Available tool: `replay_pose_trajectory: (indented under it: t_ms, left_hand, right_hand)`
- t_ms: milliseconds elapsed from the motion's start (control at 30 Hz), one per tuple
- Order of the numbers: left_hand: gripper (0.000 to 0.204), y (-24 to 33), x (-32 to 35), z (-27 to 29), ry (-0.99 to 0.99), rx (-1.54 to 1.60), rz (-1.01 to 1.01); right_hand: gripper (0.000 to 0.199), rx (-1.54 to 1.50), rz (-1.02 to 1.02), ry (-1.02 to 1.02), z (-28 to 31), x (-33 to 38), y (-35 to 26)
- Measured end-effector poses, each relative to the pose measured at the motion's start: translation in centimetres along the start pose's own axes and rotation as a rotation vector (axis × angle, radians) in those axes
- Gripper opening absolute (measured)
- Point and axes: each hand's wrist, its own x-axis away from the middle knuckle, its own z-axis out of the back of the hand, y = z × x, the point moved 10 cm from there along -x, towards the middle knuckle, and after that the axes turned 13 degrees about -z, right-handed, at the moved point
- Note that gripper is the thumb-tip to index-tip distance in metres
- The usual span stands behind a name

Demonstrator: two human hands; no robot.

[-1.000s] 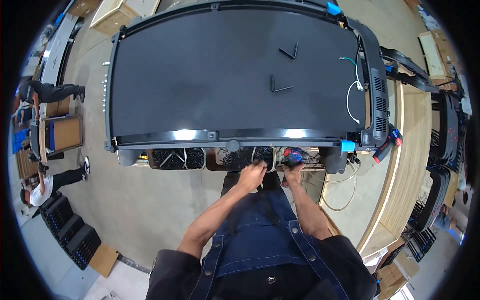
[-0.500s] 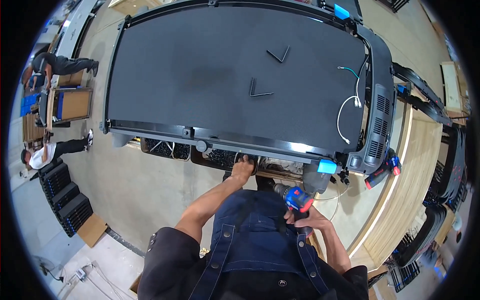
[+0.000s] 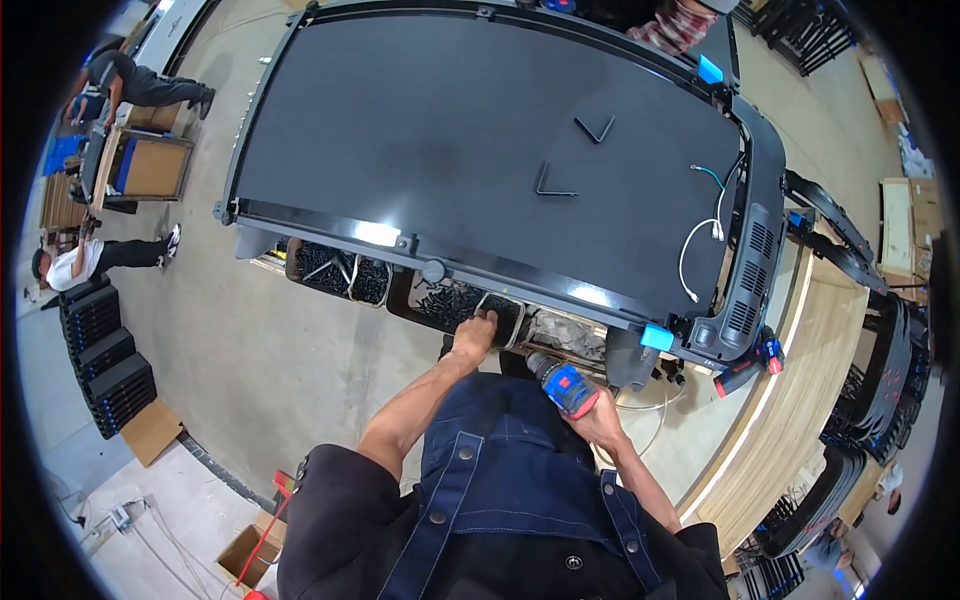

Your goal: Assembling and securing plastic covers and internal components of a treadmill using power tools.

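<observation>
My left hand [image 3: 474, 336] is at the near edge of a dark bin [image 3: 400, 298] full of small black screws. Its fingers are bent and closed over the bin's right part; whatever they hold is too small to make out. In my right hand [image 3: 601, 418] is a blue and red cordless drill [image 3: 565, 386], gripped by its rear, its chuck pointing up and left toward the treadmill frame. Above both hands spreads a treadmill deck [image 3: 430, 150] with a black surface. Two black L-shaped hex keys [image 3: 555, 182] lie apart on it.
Loose white cables [image 3: 685, 262] lie at the deck's right end, by the motor cover [image 3: 752, 270]. Another bin [image 3: 335, 270] of black hardware sits left of mine. A second power tool [image 3: 748, 372] rests by a wooden crate [image 3: 790, 400]. Across the deck shows a co-worker's plaid sleeve [image 3: 680, 28].
The drill has swung, its chuck now nearer the bins. My left hand stays at the bin, slightly lower in view. A co-worker's plaid sleeve has appeared at the far side.
</observation>
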Motion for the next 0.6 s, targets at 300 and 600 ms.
replay_pose_trajectory:
  t_ms: [300, 600]
  left_hand:
    - [0.018, 2.0, -1.7, -2.8, -0.038, -0.139, -0.159]
    - [0.024, -1.2, 0.3, -0.6, 0.233, 0.258, -0.097]
  right_hand:
    - [0.028, 0.063, -0.076, 0.019, -0.3, -0.1, -1.1]
    - [0.031, 0.037, -0.098, 0.010, -1.2, 0.2, 0.1]
